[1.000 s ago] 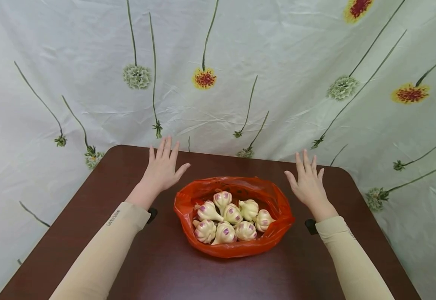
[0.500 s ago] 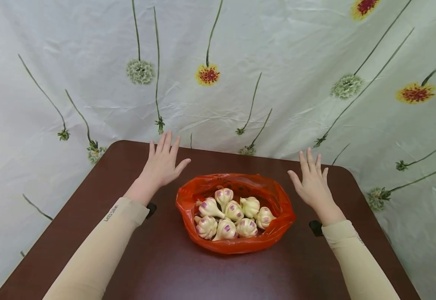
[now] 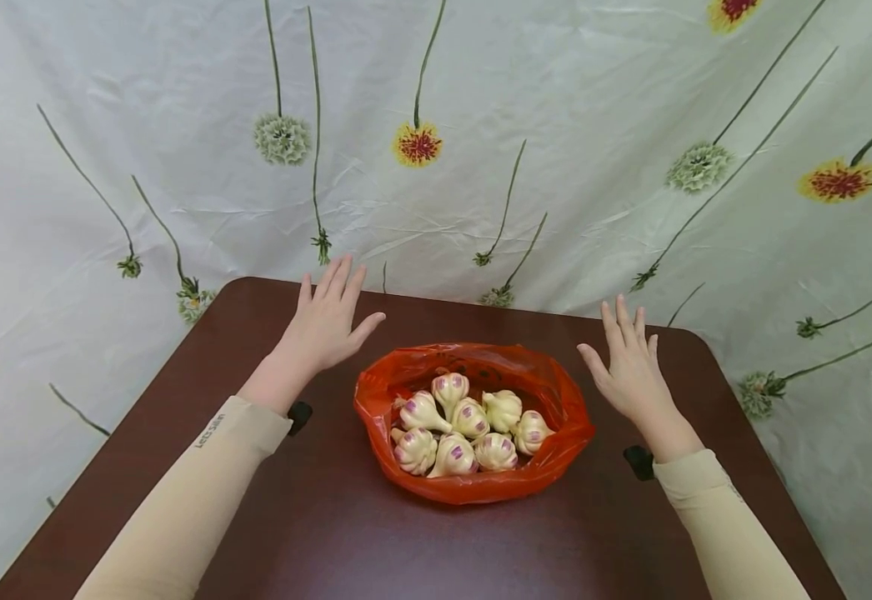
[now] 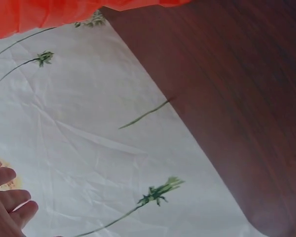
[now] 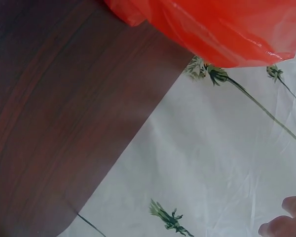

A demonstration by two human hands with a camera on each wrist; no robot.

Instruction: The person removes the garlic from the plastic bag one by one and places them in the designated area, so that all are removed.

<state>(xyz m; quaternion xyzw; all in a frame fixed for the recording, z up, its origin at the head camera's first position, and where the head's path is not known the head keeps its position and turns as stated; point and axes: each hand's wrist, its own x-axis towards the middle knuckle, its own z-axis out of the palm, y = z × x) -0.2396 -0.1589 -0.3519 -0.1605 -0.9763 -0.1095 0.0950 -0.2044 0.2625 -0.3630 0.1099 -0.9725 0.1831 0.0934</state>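
Observation:
A red plastic bag (image 3: pixel 473 492) stands on the table with its mouth spread wide. Inside lie several garlic bulbs (image 3: pixel 469 417), pale with purple patches. My left hand (image 3: pixel 323 325) is to the left of the bag, fingers straight and thumb out toward it, holding nothing. On the bag's other side, my right hand (image 3: pixel 631 375) is spread the same way, also apart from the bag. Both wrist views catch the bag's red side at the top and only some fingertips at a lower corner.
The dark brown wooden table (image 3: pixel 421 550) has rounded far corners. Right behind its far edge hangs a pale cloth (image 3: pixel 601 100) printed with flowers and stems. Each wrist carries a small black device, such as the left one (image 3: pixel 299 417).
The head view has tilted slightly, so the bag and table sit a little higher and further right. Both hands stay spread beside the bag, and the bulbs have not moved within it.

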